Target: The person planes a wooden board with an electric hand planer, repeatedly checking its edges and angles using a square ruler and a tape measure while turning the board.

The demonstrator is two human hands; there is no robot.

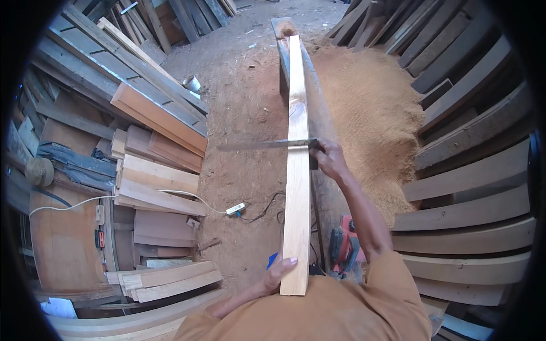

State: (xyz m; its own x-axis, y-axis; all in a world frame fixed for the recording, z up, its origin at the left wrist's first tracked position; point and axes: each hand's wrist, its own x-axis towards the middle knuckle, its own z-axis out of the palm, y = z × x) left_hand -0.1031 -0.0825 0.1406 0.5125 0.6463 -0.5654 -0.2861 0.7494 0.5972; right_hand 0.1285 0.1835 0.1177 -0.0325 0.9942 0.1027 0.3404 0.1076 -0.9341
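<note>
A long, pale wooden board (297, 210) runs away from my body along a narrow bench (282, 27). My left hand (277, 274) grips the board's near end from the left side, its thumb on the top face and its other fingers hidden beneath. Farther up, my right hand (329, 158) is at the board's right edge, closed around the dark stock of a carpenter's square (256, 145). The square's thin blade lies across the board and sticks out well past the left edge. A dark knot mark (297, 108) shows on the board beyond the blade.
A red power tool (346, 247) sits low to my right. Sawdust (369, 113) is heaped right of the bench. A white power strip (235, 209) with cords lies on the dirt floor. Stacked planks (162, 176) stand left, and curved boards (466, 236) line the right.
</note>
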